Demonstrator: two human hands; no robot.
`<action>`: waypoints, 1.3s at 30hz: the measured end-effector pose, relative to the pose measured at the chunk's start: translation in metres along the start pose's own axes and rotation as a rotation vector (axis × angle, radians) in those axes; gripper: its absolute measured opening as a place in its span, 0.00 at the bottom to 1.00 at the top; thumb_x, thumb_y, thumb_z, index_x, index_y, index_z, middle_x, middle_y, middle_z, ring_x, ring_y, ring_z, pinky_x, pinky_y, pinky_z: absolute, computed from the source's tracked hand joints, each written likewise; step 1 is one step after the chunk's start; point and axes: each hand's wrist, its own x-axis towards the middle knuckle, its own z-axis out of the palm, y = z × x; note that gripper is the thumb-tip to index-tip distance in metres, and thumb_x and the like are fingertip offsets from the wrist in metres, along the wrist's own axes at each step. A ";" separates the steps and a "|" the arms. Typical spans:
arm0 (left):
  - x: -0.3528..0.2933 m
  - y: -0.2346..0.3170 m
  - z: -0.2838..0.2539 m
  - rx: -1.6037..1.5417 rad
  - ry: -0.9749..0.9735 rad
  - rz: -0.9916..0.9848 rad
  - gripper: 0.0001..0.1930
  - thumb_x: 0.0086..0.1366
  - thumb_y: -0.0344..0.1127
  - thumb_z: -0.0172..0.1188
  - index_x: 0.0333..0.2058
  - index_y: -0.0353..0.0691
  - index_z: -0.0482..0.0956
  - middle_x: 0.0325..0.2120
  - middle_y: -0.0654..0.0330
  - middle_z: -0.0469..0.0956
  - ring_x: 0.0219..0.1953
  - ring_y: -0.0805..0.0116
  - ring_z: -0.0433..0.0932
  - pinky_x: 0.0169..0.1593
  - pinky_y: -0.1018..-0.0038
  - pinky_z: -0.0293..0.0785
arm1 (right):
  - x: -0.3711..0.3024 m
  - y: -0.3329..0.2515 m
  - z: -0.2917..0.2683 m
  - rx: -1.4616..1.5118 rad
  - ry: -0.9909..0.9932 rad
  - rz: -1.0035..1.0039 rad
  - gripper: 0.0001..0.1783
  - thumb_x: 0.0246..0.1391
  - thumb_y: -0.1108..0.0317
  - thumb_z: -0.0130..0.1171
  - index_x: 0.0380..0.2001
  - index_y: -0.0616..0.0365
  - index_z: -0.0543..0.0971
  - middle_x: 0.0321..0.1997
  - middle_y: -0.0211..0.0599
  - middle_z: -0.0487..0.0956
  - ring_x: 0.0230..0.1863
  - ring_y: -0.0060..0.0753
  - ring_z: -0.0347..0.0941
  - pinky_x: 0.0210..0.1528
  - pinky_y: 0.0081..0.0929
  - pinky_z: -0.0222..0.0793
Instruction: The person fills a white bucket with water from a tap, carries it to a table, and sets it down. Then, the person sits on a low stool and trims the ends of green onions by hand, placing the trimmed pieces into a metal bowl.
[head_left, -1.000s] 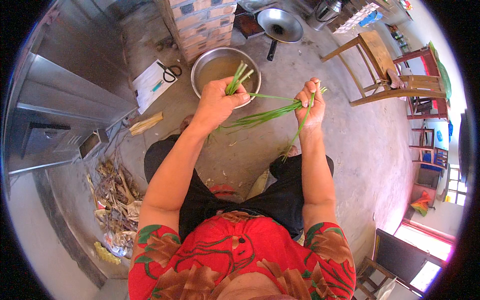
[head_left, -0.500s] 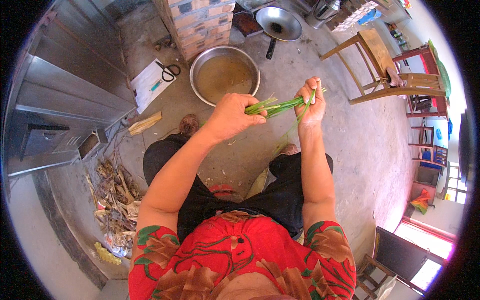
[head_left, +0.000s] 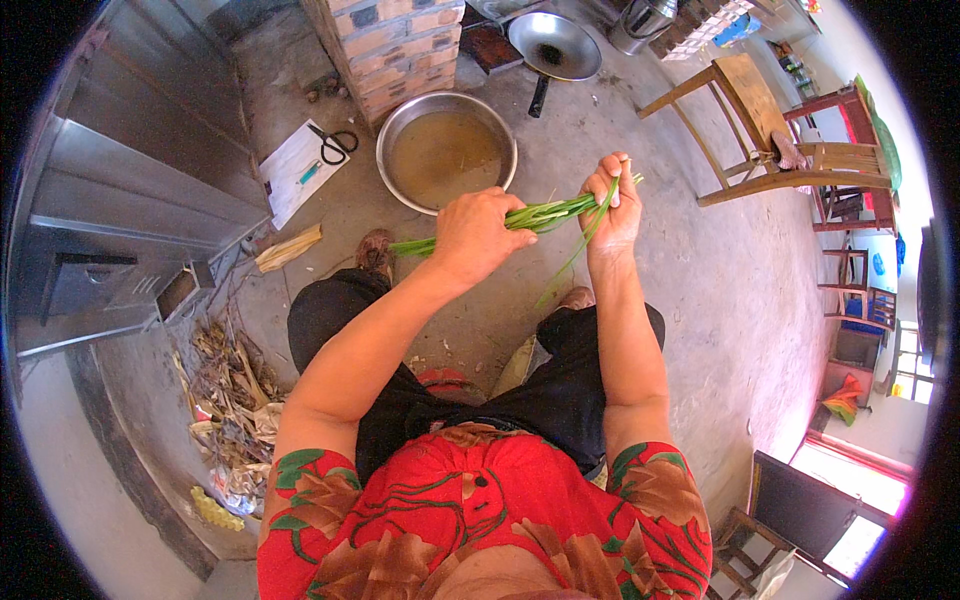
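My left hand (head_left: 475, 236) is closed around a bunch of long green chives (head_left: 556, 213). The leaf ends poke out to the left of that fist, over my knee. At the other end of the bunch, my right hand (head_left: 614, 207) is closed too, fingers and thumb pinched on the stalks. A few loose blades hang down below the right hand. Just beyond my hands, a wide metal basin (head_left: 390, 180) of brownish water stands on the floor.
Scissors (head_left: 333, 146) lie on a white sheet (head_left: 288, 182) at the left. Behind the basin are a brick pillar (head_left: 400, 60) and a frying pan (head_left: 556, 46). A wooden chair (head_left: 752, 100) stands at right. Dry husks (head_left: 232, 385) are heaped near the metal cabinet (head_left: 130, 200).
My left hand has turned and shifted slightly right along the bunch, and leaf ends now show on its left side. My right hand has moved slightly left.
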 end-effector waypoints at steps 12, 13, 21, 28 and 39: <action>0.002 0.000 0.004 -0.086 0.007 0.003 0.14 0.44 0.42 0.68 0.29 0.42 0.82 0.28 0.59 0.78 0.31 0.56 0.77 0.37 0.62 0.71 | -0.001 -0.001 -0.001 -0.003 0.009 -0.001 0.10 0.63 0.64 0.42 0.35 0.58 0.69 0.25 0.33 0.68 0.14 0.16 0.51 0.16 0.16 0.49; 0.001 0.000 0.004 -0.094 0.005 0.001 0.14 0.44 0.42 0.68 0.29 0.42 0.82 0.28 0.59 0.78 0.31 0.56 0.77 0.36 0.62 0.71 | -0.001 -0.001 -0.001 -0.002 0.010 0.002 0.10 0.63 0.64 0.42 0.35 0.58 0.69 0.25 0.33 0.68 0.14 0.17 0.51 0.16 0.16 0.49; 0.002 0.000 0.001 -0.128 -0.040 -0.019 0.11 0.48 0.40 0.66 0.28 0.41 0.81 0.26 0.56 0.77 0.30 0.54 0.76 0.34 0.63 0.69 | 0.000 -0.001 -0.003 -0.004 0.007 0.024 0.10 0.63 0.64 0.42 0.35 0.57 0.70 0.25 0.32 0.68 0.14 0.17 0.51 0.17 0.17 0.48; 0.002 0.000 -0.005 -0.323 0.117 0.142 0.09 0.52 0.32 0.61 0.23 0.35 0.71 0.20 0.58 0.70 0.23 0.67 0.69 0.29 0.71 0.65 | -0.003 0.005 -0.001 -0.159 -0.013 0.063 0.09 0.63 0.63 0.43 0.35 0.55 0.70 0.20 0.25 0.64 0.13 0.16 0.49 0.16 0.17 0.48; 0.005 -0.007 -0.059 -0.931 0.304 -0.092 0.08 0.56 0.34 0.61 0.21 0.40 0.76 0.16 0.72 0.68 0.20 0.83 0.62 0.25 0.82 0.57 | 0.000 -0.007 -0.001 -0.041 -0.022 0.025 0.10 0.62 0.61 0.43 0.33 0.54 0.70 0.19 0.25 0.62 0.13 0.17 0.48 0.17 0.17 0.49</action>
